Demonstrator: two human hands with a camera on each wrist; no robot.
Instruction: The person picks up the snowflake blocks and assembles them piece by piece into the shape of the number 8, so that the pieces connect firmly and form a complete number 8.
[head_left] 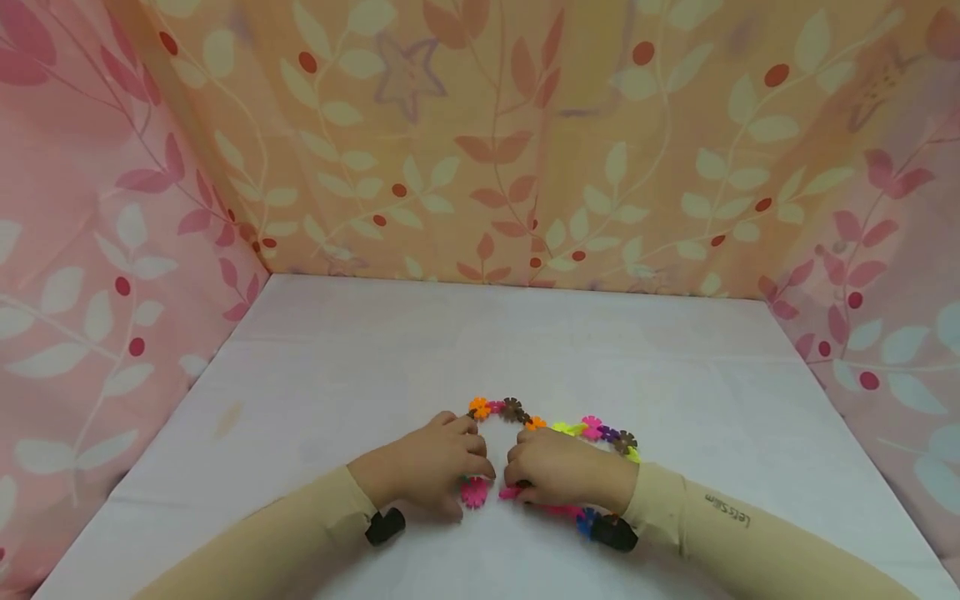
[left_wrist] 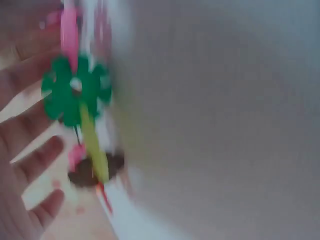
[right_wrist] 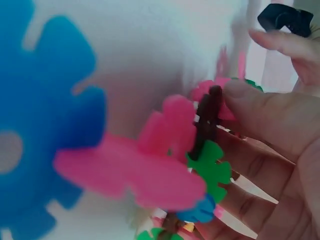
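A chain of flower-shaped interlocking plastic discs curves over the white table, with an orange disc (head_left: 479,407) and a brown disc (head_left: 512,409) along its far side. My right hand (head_left: 566,467) pinches the near part of the chain, its thumb at a dark brown disc (right_wrist: 206,122) beside a pink one and a green disc (right_wrist: 214,170). Over the chain's left part is my left hand (head_left: 429,462), fingers spread and loosely extended behind a green disc (left_wrist: 55,95) and a yellow disc (left_wrist: 92,142). A pink disc (head_left: 474,492) lies under its fingertips, apart from my right fingertips.
The white table (head_left: 360,333) is bounded by a patterned orange cloth (head_left: 480,150) behind and pink cloths at both sides. Black straps (head_left: 386,527) are at both wrists. A large blue disc (right_wrist: 75,115) hangs close to the right wrist camera.
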